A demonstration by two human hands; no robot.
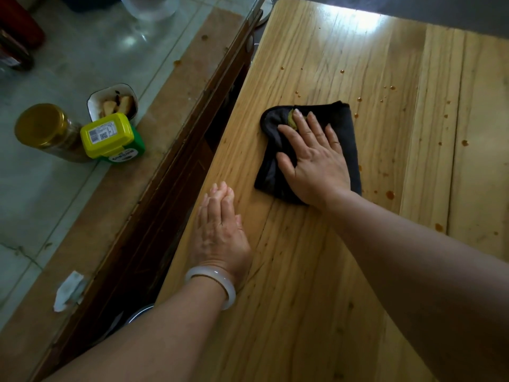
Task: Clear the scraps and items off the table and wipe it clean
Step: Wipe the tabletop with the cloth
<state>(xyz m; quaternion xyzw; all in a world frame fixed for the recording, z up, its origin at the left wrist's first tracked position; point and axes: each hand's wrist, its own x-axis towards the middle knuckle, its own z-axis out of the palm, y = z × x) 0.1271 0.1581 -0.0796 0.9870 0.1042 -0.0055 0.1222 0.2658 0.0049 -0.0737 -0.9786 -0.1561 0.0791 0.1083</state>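
A dark grey folded cloth lies on the light wooden table. My right hand presses flat on the cloth with spread fingers. A small greenish scrap shows under its fingertips at the cloth's far edge. My left hand, with a pale bangle on the wrist, rests flat on the table near its left edge, fingers straight and together. Several brown sauce drops dot the table to the right of and beyond the cloth.
On the glass-topped cabinet to the left stand a gold-lidded jar, a yellow-lidded green container and a small dish with food pieces. A crumpled tissue lies on its wooden rim. A dark gap separates the two surfaces.
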